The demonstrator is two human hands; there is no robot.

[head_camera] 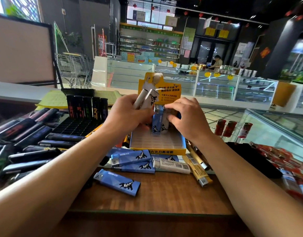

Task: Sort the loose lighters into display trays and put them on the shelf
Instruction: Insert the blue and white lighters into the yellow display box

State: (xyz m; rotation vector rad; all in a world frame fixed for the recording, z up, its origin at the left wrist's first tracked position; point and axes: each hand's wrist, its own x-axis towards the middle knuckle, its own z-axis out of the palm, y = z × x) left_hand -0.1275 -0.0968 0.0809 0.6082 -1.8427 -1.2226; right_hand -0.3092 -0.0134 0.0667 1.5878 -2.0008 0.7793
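White lighters (145, 100) in left hand (128, 115)

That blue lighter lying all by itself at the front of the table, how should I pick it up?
Take the blue lighter from above, pinching its two long edges around the middle. It lies flat on the wooden table, so only the top face and thin sides are reachable. It sits apart from the other lighters, leaving room for fingers on both sides. The metal head points left, so a middle grip should stay balanced.
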